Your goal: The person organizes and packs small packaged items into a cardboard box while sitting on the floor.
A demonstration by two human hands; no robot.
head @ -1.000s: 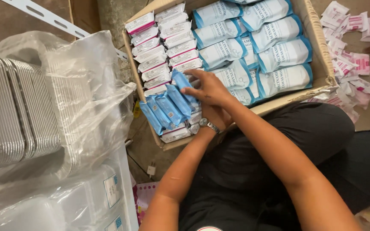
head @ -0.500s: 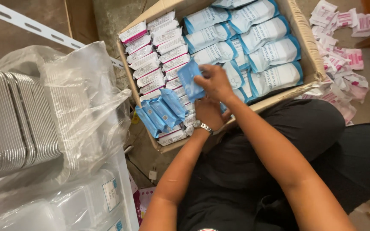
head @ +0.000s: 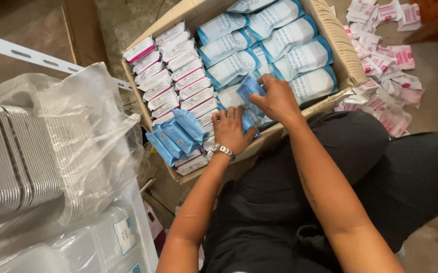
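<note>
Right hand (head: 278, 98) grips a blue packet (head: 249, 90) over the cardboard box (head: 330, 38); left hand (head: 230, 129) rests flat, fingers spread (holding nothing), on packets.

A cardboard box (head: 338, 55) fills the upper middle of the frame. Its right part holds large white packs with blue ends (head: 300, 59), its left part a row of small white packs edged pink (head: 178, 76). Small blue packets (head: 176, 136) lean at its lower left corner. Pink-and-white sachets (head: 386, 76) lie scattered at upper right. White labels (head: 123, 235) sit on clear plastic tubs (head: 77, 247) at lower left.
</note>
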